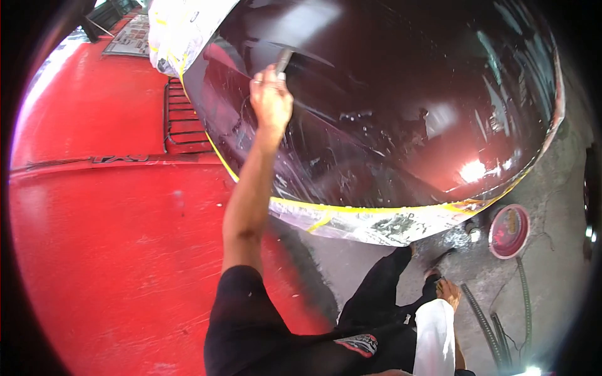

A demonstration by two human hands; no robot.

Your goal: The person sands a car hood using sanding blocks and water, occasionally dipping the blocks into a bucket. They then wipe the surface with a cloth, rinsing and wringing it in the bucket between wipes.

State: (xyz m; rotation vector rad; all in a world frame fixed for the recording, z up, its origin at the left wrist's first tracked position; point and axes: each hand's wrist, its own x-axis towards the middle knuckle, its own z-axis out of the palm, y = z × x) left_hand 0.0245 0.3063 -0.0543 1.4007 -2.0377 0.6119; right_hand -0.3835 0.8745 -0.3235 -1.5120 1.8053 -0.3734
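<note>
My left hand [271, 103] is stretched out over a dark, wet, shiny curved panel [389, 119], its fingers closed round a small greyish block [284, 61] that touches the surface. Whitish streaks and drops lie across the panel. Yellow tape and printed masking sheet [376, 227] run along the panel's edge. Low at my side, my right hand [448, 293] hangs beside my leg, below the panel's edge. A white cloth [434, 338] lies over that arm. What the right hand's fingers hold, if anything, cannot be made out.
A large red surface [113, 250] fills the left side, with a black rack [182, 119] near the panel. On the grey floor stand a round pink basin [508, 231] and a small container [473, 234]. Ribbed hoses [486, 323] lie at the lower right.
</note>
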